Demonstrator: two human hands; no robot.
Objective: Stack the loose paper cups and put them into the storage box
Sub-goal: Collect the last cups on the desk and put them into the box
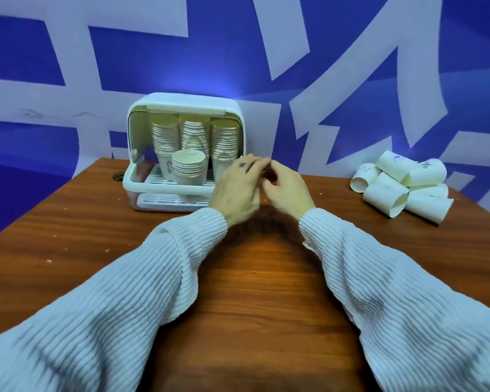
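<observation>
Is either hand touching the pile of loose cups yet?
Apart. The head view shows both the left hand and right hand mid-table, bare wood between them and the loose cups.

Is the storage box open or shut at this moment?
Open. The storage box has its front cover lifted, leaving the cup stacks inside fully exposed.

Both arms are covered by loose sleeves [130, 284] of pale, ribbed knit, gathered at the cuffs. A small dark mark is seen on the left hand [236, 190]; no gloves are worn.
</observation>
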